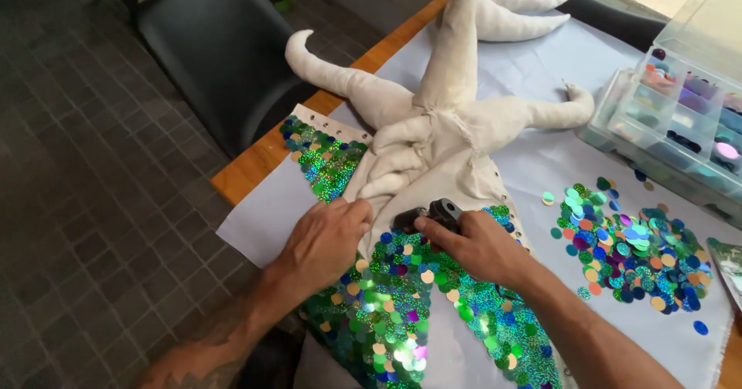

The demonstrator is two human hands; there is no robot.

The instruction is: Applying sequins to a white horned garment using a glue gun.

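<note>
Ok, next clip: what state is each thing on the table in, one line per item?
Left hand: flat, pressing the fabric.
Right hand: closed around a small dark tool.
Stuffed cloth figure: lying on the table, partly covered in sequins.
Sequinned panel: attached, shiny discs overlapping.
Loose sequins: heaped on the white sheet.
Compartment box: lid open.

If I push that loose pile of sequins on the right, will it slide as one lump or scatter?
The sequin pile would probably scatter: it is many separate thin discs, with strays already lying apart around its edge. They look very light and glossy, so they would likely slide easily on the smooth white sheet. Picking them up by pinching seems awkward, since they lie flat.
</note>
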